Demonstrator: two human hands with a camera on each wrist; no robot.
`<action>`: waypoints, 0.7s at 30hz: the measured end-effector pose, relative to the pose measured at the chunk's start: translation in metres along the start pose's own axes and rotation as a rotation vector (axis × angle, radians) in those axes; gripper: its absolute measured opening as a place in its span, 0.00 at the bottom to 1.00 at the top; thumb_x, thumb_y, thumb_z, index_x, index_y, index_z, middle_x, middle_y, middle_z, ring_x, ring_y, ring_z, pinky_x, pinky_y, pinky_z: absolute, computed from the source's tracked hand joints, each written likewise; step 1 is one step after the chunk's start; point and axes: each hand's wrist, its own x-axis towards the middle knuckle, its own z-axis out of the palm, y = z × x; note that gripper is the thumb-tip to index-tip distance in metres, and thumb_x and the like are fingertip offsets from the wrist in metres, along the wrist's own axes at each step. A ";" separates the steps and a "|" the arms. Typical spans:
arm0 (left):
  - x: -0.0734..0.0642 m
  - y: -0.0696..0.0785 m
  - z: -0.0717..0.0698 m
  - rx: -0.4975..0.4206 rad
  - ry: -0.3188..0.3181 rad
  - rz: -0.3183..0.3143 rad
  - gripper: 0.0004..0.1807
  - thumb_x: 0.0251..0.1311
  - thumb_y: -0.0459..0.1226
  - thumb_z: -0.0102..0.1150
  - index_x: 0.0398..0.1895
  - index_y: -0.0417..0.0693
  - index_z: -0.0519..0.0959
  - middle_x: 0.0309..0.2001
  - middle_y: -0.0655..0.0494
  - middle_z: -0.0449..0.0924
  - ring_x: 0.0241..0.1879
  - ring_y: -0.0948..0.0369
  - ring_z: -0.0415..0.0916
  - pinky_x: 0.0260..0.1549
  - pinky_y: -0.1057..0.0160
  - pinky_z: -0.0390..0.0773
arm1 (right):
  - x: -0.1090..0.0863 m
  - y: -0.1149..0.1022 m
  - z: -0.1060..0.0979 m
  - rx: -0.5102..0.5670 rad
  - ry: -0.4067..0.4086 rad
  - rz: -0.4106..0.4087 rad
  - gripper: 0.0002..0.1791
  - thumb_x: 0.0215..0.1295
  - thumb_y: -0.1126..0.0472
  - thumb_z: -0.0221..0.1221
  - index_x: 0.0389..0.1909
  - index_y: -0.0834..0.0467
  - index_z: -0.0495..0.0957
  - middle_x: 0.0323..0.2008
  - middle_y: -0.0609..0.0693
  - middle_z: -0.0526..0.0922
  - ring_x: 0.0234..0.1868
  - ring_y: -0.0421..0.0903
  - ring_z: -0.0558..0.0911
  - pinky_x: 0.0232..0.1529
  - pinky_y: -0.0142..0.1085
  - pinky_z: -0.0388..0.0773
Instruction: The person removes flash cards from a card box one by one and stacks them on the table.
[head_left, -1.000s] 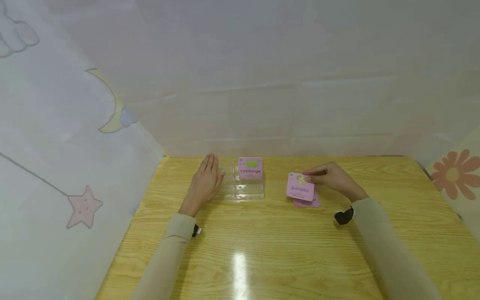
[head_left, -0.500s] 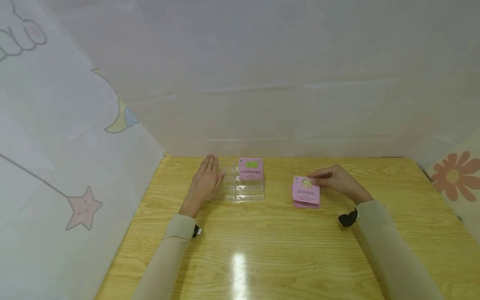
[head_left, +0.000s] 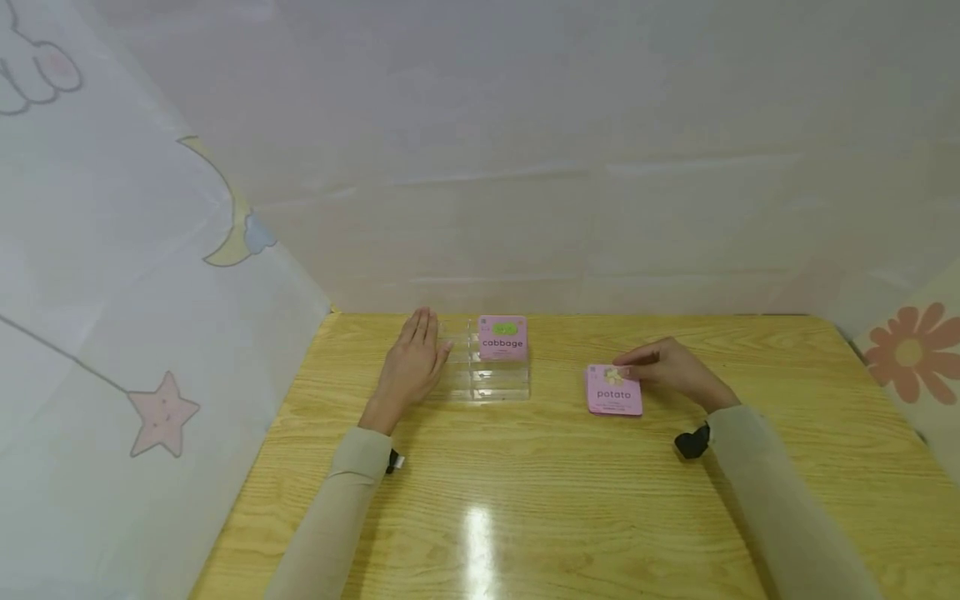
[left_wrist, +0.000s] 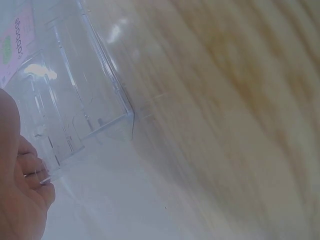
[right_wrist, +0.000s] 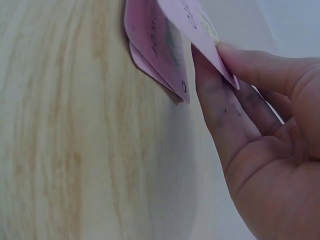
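My right hand (head_left: 675, 372) pinches a pink flashcard marked "potato" (head_left: 613, 395) by its upper right edge, between thumb and fingers. In the right wrist view this card is tilted above other pink cards (right_wrist: 150, 42) lying on the table, with a gap at the held edge. From the head view it hides most of them. My left hand (head_left: 410, 369) lies along the left side of a clear plastic tiered stand (head_left: 500, 386), fingers straight in the head view and fingertips at its edge. On the stand's upper right part leans a pink "cabbage" card (head_left: 502, 338).
The wooden table (head_left: 480, 475) meets a pale sheet-covered wall (head_left: 525, 233) right behind the stand. A second decorated wall (head_left: 247, 358) borders the table's left side. Black wrist straps (head_left: 692, 442) show at the sleeves.
My right hand has moved slightly right and down, bringing the potato card over the other pink cards, now nearly lined up with them. The left hand and stand keep their places.
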 end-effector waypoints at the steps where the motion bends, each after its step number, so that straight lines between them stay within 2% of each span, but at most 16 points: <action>1: 0.000 0.000 0.000 0.004 -0.001 0.000 0.39 0.86 0.53 0.30 0.81 0.28 0.53 0.82 0.33 0.54 0.84 0.42 0.51 0.85 0.49 0.52 | 0.000 0.000 0.001 -0.015 -0.003 -0.006 0.19 0.73 0.50 0.66 0.59 0.53 0.87 0.67 0.60 0.82 0.68 0.61 0.79 0.55 0.34 0.83; 8: 0.000 0.000 -0.001 0.019 -0.004 0.007 0.39 0.85 0.53 0.30 0.81 0.28 0.53 0.82 0.33 0.54 0.84 0.43 0.51 0.85 0.49 0.52 | 0.003 0.001 0.005 -0.029 -0.007 -0.002 0.18 0.75 0.54 0.64 0.59 0.56 0.87 0.67 0.63 0.82 0.65 0.60 0.82 0.53 0.36 0.84; 15: 0.000 0.000 0.000 0.018 -0.005 0.006 0.39 0.85 0.53 0.30 0.81 0.28 0.53 0.82 0.33 0.54 0.85 0.43 0.50 0.85 0.49 0.52 | 0.006 0.005 0.006 -0.028 0.004 0.010 0.17 0.75 0.56 0.64 0.59 0.56 0.87 0.65 0.63 0.83 0.59 0.52 0.85 0.48 0.30 0.84; 18: 0.000 0.000 0.001 0.017 -0.007 0.004 0.39 0.85 0.53 0.30 0.81 0.28 0.53 0.82 0.33 0.53 0.85 0.43 0.49 0.85 0.49 0.52 | 0.007 0.006 0.007 -0.039 0.010 0.007 0.16 0.75 0.57 0.64 0.59 0.56 0.87 0.64 0.63 0.84 0.60 0.54 0.85 0.47 0.30 0.84; 21: 0.000 0.000 0.001 0.018 -0.007 0.003 0.39 0.85 0.53 0.31 0.81 0.28 0.53 0.82 0.33 0.53 0.85 0.43 0.50 0.85 0.49 0.52 | 0.007 0.006 0.008 -0.057 0.026 -0.001 0.15 0.75 0.57 0.64 0.58 0.56 0.88 0.63 0.63 0.85 0.61 0.58 0.84 0.51 0.36 0.86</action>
